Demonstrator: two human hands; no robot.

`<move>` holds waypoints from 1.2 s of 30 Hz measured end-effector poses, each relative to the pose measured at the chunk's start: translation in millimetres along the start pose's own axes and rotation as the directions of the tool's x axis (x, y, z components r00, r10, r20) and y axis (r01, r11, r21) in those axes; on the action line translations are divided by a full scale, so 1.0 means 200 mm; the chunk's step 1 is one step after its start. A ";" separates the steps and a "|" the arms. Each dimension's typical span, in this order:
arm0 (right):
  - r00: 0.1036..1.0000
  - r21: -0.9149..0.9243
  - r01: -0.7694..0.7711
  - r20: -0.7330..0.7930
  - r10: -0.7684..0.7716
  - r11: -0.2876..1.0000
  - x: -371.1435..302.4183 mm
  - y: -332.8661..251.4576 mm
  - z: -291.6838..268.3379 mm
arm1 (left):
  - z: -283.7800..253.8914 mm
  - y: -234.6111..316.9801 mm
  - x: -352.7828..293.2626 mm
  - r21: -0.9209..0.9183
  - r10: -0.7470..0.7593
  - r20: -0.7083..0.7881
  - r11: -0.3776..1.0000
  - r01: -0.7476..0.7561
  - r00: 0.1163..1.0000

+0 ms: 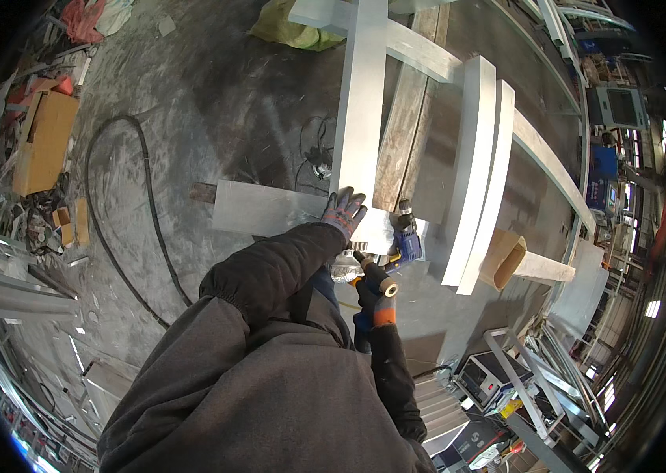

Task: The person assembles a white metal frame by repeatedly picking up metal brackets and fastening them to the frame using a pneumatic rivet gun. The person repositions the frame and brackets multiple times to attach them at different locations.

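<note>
My left hand (pixel 344 211), in a grey glove with reddish marks, lies flat with fingers spread on the near end of a long silver metal beam (pixel 360 102). Just below it, in front of my body, my right hand (pixel 368 303) in a dark glove with an orange cuff is closed on what looks like an angle grinder (pixel 346 268). Its silver head sits close to the beam's end, and a dark cylindrical handle (pixel 378 276) points up toward me. My right fingers are partly hidden. Right of the beam end, a blue cordless drill (pixel 406 239) rests on a flat metal plate (pixel 262 207).
Two more pale beams (pixel 475 173) stand to the right, across crossbars (pixel 550 158). A wooden plank (pixel 405 130) runs between. On the floor at left lies a looped black cable (pixel 148 177). Cardboard (pixel 47 143) and scrap line the left side; a boxy machine (pixel 489 384) stands lower right.
</note>
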State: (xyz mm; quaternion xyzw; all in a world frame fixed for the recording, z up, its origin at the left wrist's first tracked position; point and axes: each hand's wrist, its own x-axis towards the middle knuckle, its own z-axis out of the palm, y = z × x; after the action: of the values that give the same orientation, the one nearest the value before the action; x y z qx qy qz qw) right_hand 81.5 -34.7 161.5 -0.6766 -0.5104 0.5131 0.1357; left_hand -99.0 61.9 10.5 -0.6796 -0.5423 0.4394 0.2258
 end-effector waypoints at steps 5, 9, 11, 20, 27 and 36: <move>0.998 -0.015 -0.027 -0.048 0.026 1.000 0.00 0.02 0.01 | -0.05 -0.21 -0.05 -0.939 0.318 -0.059 0.304 -0.161 0.946; 0.999 0.057 -0.046 -0.013 0.046 0.997 0.03 0.05 0.02 | -0.07 -0.32 -0.08 -0.923 0.359 -0.053 0.340 -0.183 0.932; 1.000 0.037 -0.024 0.001 0.024 0.999 0.03 0.03 0.01 | -0.06 -0.31 -0.08 -0.874 0.345 -0.044 0.441 -0.203 0.938; 0.995 -0.241 0.010 0.094 0.013 0.971 0.17 0.10 0.10 | -0.01 -0.14 -0.04 0.162 0.245 -0.134 0.961 -0.223 0.960; 0.990 -0.794 -0.091 -0.007 0.140 0.601 0.25 0.29 0.18 | 0.06 -0.08 -0.10 -0.901 -0.145 -0.343 0.331 -0.281 0.928; 0.994 -0.363 -0.110 -0.026 0.108 0.925 0.13 -0.03 0.15 | -0.02 -0.25 -0.14 -0.893 0.095 -0.239 0.369 -0.257 0.966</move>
State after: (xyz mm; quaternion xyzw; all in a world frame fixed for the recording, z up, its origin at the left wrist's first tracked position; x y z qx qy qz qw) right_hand 52.0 -20.3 138.5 -0.7188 -0.5580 0.4143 -0.0192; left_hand -122.9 52.4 61.9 -0.7747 -0.6001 0.0371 -0.1960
